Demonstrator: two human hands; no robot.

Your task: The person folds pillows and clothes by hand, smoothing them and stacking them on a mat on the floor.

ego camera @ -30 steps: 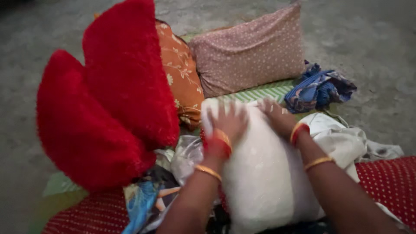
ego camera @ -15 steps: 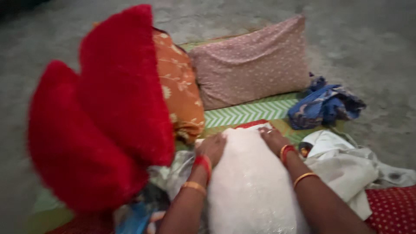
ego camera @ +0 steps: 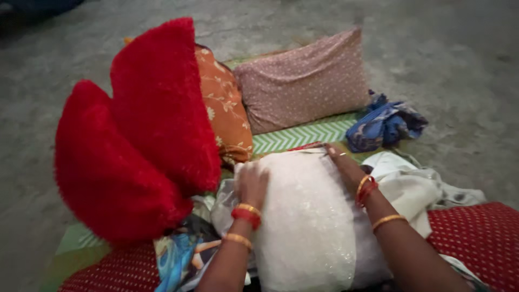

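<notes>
White pillow [ego camera: 308, 216] btwn both hands [ego camera: 253, 184].

Two plush red heart cushions [ego camera: 135, 146], orange floral pillow [ego camera: 227, 108], dusty pink dotted pillow [ego camera: 303, 81], white sparkly pillow [ego camera: 308, 216], green chevron mat [ego camera: 303, 134], blue patterned cloth [ego camera: 384, 123], red and gold bangles [ego camera: 366, 189]

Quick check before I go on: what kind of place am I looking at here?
Probably a home floor used for sorting bedding. A green zigzag mat lies on bare grey floor, with red fluffy cushions, a dotted pillow and loose cloth around the white pillow under both hands.
</notes>
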